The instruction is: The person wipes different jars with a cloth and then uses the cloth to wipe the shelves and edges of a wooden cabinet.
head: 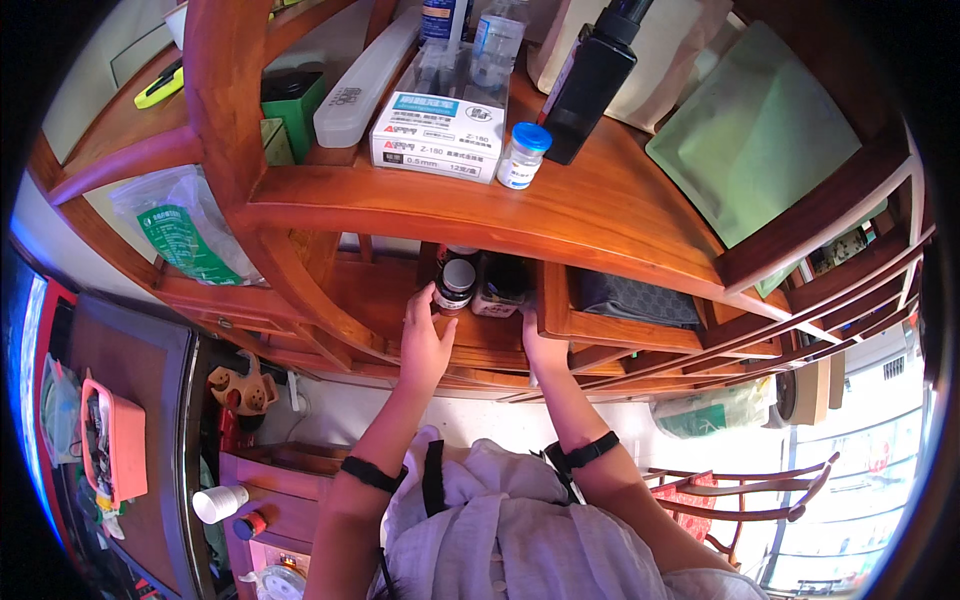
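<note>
Inside a low compartment of the wooden shelf unit, my left hand (426, 339) is at the left side of a dark jar with a grey lid (455, 284). Its thumb and fingers are apart, with the fingertips at or close to the jar's side. Right of the jar stands a squarish clear container (498, 300) with dark contents and a pale label. My right hand (541, 343) reaches in beside this container, where its fingers are largely hidden; whether they grip it cannot be told. Behind the jar, another dark jar (459, 251) shows partly.
On the shelf above stand a white pen box (439, 142), a blue-capped vial (524, 156), a black pump bottle (592, 86) and a pale green pouch (757, 135). A wooden box-like divider (553, 300) borders my right hand, with a dark patterned pouch (637, 298) beyond.
</note>
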Tool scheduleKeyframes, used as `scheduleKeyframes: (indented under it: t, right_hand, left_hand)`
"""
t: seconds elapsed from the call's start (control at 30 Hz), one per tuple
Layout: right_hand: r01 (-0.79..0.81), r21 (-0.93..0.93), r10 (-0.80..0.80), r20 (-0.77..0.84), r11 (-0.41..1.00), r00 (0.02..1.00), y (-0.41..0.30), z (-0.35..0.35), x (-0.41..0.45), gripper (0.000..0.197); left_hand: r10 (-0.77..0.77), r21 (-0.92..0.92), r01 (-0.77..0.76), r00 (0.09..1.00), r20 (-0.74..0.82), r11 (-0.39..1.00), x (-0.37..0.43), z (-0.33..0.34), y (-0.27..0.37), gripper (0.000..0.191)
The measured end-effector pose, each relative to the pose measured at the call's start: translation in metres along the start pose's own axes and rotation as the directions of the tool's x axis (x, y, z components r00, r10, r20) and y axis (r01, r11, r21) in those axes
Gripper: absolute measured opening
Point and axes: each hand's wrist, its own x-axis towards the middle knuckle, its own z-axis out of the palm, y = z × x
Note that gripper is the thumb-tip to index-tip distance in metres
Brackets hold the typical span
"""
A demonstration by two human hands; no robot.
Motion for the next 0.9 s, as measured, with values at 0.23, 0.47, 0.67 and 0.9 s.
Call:
scheduleKeyframes:
  t: [0.23, 0.47, 0.67, 0.9]
  right_hand:
    - [-0.055, -0.27, 0.134, 0.282, 0.961, 0.95, 0.025, -0.005, -0.012, 0.045]
    - [0.124, -0.528, 0.266, 0.6, 0.84, 0.755, 0.006, -0.016, -0.014, 0.048]
    - [0.327, -0.385, 0.005, 0.653, 0.863, 0.757, -0.015, -0.073, -0.035, 0.045]
    - [0.267, -0.031, -0.136, 0.801, 0.963, 0.583, -0.033, -0.114, -0.057, 0.04]
  left_hand:
    - [0.046, -0.015, -0.046, 0.999, -0.012, 0.999, -0.003, 0.008, 0.003, 0.064]
    - [0.069, 0.106, -0.061, 0.995, -0.068, 0.992, -0.013, -0.003, 0.002, 0.063]
    - [0.019, 0.093, -0.012, 0.997, -0.077, 0.996, -0.041, -0.018, 0.045, 0.057]
    - [-0.23, 0.031, 0.239, 0.956, -0.18, 0.971, -0.122, -0.068, 0.069, 0.049]
